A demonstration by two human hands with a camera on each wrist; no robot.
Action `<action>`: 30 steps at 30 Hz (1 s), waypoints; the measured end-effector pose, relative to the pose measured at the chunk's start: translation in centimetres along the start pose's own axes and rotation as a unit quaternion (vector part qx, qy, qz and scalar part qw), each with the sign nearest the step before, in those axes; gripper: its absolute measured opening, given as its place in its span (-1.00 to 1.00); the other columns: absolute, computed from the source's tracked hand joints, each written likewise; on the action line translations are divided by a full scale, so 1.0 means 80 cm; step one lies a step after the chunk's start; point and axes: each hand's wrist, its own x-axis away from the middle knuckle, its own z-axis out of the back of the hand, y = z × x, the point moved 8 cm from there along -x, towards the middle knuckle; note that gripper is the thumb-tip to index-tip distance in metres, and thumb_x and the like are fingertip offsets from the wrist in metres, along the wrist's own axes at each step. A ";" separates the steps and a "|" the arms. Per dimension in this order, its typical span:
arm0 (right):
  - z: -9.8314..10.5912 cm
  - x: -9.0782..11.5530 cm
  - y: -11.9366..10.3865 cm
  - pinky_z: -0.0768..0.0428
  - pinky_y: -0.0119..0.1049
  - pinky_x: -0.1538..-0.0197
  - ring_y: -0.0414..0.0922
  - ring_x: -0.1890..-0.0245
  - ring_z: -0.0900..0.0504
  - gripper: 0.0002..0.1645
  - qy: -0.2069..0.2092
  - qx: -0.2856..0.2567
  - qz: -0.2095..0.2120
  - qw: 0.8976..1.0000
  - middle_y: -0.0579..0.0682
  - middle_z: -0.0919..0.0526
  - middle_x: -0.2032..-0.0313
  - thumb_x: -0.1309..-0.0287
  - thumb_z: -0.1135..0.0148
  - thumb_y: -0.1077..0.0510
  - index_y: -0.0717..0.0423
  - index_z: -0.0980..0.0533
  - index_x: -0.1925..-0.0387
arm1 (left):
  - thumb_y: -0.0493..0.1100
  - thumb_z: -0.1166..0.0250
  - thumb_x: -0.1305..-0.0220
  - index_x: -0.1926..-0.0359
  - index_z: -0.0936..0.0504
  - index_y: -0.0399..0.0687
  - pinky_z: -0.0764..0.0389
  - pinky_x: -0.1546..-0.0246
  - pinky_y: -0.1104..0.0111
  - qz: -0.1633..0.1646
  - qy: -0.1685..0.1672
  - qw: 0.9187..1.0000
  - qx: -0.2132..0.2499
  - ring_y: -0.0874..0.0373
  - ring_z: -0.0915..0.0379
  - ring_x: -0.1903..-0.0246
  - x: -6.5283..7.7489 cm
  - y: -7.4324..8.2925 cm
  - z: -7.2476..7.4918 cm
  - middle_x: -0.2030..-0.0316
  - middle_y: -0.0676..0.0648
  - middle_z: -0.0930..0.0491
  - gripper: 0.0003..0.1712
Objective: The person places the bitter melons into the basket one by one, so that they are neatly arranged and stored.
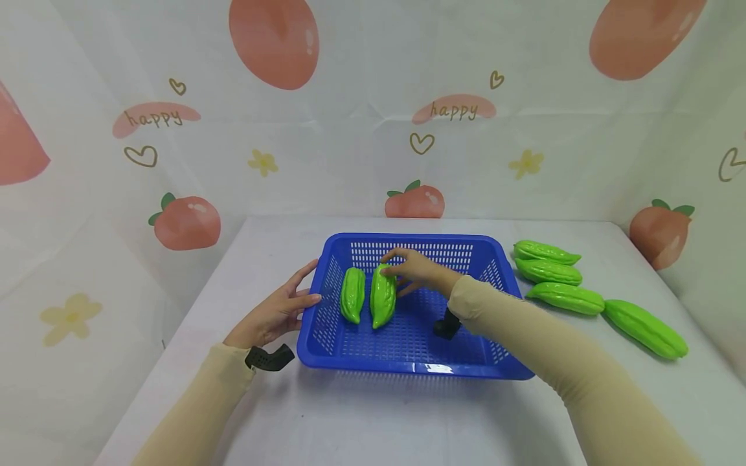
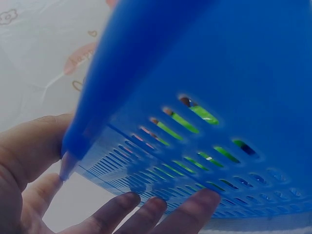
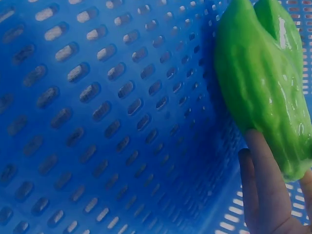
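Basket (image 1: 415, 371), blue slotted plastic, has two green bitter melons inside, side by side, tips toward the person. Right hand (image 1: 421, 268) grips the right-hand bitter melon (image 1: 383, 301) at its far end, fingers narrow; left hand (image 1: 280, 310) grips the basket's left rim. Best: brace the rim, lay this one parallel to the left-hand bitter melon (image 1: 352, 298), release gently so neither rolls.

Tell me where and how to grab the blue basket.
I'd take the blue basket by its rim at both short ends, one hand from each side, probably thumbs on top: the rim runs all round, the basket is oblong, and the left hand touches the left end.
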 end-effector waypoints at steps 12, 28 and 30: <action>-0.008 -0.012 0.006 -0.70 -0.04 0.12 0.25 0.04 -0.63 -0.54 0.003 -0.030 -0.011 0.999 0.33 -0.50 -0.08 -0.33 -0.12 0.19 0.19 -0.38 -0.23 | -0.12 -0.21 -0.37 -0.48 0.11 0.58 -0.63 0.05 -0.01 -0.001 0.001 1.000 -0.005 -0.06 -0.62 0.04 -0.001 -0.002 0.001 -0.34 -0.32 -0.27 -0.10; -0.016 -0.010 0.009 -0.68 -0.09 0.04 -0.02 0.20 -0.55 -0.38 -0.006 -0.029 -0.020 0.999 0.18 -0.45 0.00 -0.15 -0.32 0.27 0.12 -0.38 -0.26 | -0.13 -0.22 -0.36 -0.48 0.12 0.58 -0.63 0.04 0.00 0.001 0.001 1.000 0.000 -0.05 -0.62 0.04 0.000 0.000 -0.001 -0.35 -0.33 -0.25 -0.09; -0.016 -0.010 0.010 -0.69 -0.09 0.06 -0.05 0.23 -0.51 -0.37 -0.006 -0.025 -0.023 0.999 0.13 -0.43 0.07 -0.16 -0.31 0.26 0.11 -0.37 -0.27 | -0.12 -0.22 -0.36 -0.48 0.12 0.57 -0.63 0.05 0.00 0.001 0.002 1.000 -0.002 -0.05 -0.62 0.05 0.001 0.000 -0.001 -0.35 -0.33 -0.26 -0.09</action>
